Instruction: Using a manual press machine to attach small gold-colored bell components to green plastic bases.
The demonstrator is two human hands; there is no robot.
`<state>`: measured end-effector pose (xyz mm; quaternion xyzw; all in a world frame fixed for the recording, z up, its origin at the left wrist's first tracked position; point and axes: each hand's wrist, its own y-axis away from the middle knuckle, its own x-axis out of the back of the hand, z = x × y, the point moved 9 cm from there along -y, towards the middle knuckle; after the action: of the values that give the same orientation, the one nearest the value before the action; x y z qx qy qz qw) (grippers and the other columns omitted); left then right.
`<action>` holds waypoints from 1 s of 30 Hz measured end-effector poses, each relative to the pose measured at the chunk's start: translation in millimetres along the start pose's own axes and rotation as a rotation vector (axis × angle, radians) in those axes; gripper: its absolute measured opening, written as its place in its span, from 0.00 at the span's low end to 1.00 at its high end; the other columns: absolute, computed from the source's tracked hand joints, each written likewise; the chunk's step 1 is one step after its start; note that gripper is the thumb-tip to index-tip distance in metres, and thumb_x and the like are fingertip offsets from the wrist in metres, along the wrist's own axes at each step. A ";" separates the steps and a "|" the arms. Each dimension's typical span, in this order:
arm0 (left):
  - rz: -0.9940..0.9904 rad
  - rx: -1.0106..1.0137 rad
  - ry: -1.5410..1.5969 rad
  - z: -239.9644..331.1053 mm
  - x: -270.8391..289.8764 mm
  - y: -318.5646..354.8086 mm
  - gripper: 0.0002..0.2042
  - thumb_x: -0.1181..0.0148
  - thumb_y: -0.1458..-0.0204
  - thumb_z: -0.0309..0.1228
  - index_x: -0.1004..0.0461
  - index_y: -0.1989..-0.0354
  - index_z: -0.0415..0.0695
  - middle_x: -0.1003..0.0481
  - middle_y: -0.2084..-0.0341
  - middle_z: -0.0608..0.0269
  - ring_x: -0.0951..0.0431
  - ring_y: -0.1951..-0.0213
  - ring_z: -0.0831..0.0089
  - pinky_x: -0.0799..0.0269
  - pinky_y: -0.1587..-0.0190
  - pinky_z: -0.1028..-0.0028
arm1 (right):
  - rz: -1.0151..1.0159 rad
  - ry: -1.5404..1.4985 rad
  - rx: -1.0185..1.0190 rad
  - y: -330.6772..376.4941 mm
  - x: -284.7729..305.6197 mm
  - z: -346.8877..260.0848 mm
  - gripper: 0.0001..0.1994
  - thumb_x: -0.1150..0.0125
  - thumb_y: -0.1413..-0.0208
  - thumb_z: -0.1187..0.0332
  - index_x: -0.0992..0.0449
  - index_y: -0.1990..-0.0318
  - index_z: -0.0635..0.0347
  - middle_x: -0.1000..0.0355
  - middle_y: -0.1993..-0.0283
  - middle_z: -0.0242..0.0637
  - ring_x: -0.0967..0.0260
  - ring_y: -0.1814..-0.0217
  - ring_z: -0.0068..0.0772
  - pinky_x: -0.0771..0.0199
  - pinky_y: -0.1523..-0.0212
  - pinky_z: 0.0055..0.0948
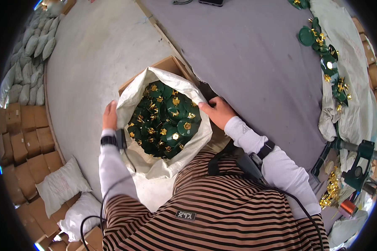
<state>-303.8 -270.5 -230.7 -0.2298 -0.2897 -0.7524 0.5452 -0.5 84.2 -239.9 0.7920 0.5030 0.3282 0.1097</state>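
A white woven sack [205, 133] stands with its mouth wide and its rim folded outward. Inside lies a heap of round dark green pieces with gold metal, flower-shaped centres [171, 113]. My left hand [109, 116] is at the sack's left side, its fingers close together against the cloth; its thumb is hard to make out. On the right, my right hand [218, 112] grips the rim, thumb over the edge and the other fingers curled on the outside.
Behind the sack is a cardboard box [165, 64]. A grey cloth [259, 62] covers the surface on the right, with more green and gold pieces [329, 62] along its far side. Stacked cartons [27, 144] and filled white bags [63, 186] stand left. A green metal tool [360, 165] is at right.
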 end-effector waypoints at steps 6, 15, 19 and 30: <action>-0.634 -0.049 -0.540 22.7 -121.8 -26.7 0.31 0.38 0.53 0.51 0.27 0.48 0.35 0.24 0.54 0.43 0.23 0.52 0.55 0.31 0.47 0.65 | -0.058 0.208 0.067 -14.8 -7.2 -0.5 0.20 0.43 0.45 0.55 0.27 0.65 0.69 0.26 0.63 0.54 0.27 0.57 0.48 0.30 0.52 0.40; 0.136 -0.040 -0.073 129.6 62.5 -33.4 0.24 0.39 0.50 0.39 0.28 0.47 0.38 0.25 0.52 0.45 0.24 0.53 0.51 0.28 0.51 0.62 | 0.056 -0.103 0.261 0.0 4.8 -33.3 0.19 0.44 0.41 0.58 0.32 0.75 0.68 0.38 0.81 0.43 0.44 0.78 0.31 0.35 0.70 0.36; 0.425 -0.646 -0.560 195.5 43.3 66.0 0.20 0.39 0.47 0.35 0.29 0.47 0.39 0.28 0.49 0.51 0.33 0.44 0.53 0.39 0.41 0.58 | 0.047 -0.135 0.187 12.4 4.5 -23.6 0.17 0.39 0.45 0.56 0.24 0.65 0.65 0.26 0.74 0.45 0.29 0.71 0.33 0.27 0.64 0.35; -0.969 -0.616 -0.625 62.8 -149.8 255.0 0.10 0.39 0.54 0.37 0.25 0.73 0.43 0.24 0.77 0.49 0.23 0.72 0.48 0.27 0.68 0.56 | -0.250 0.400 0.204 26.5 -10.0 -30.0 0.19 0.45 0.45 0.57 0.20 0.63 0.66 0.24 0.59 0.55 0.26 0.54 0.55 0.27 0.50 0.45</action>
<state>-13.8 -185.0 -236.9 -0.4270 -0.2763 -0.8592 -0.0563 -2.9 58.4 -207.8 0.6500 0.6391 0.4098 -0.0329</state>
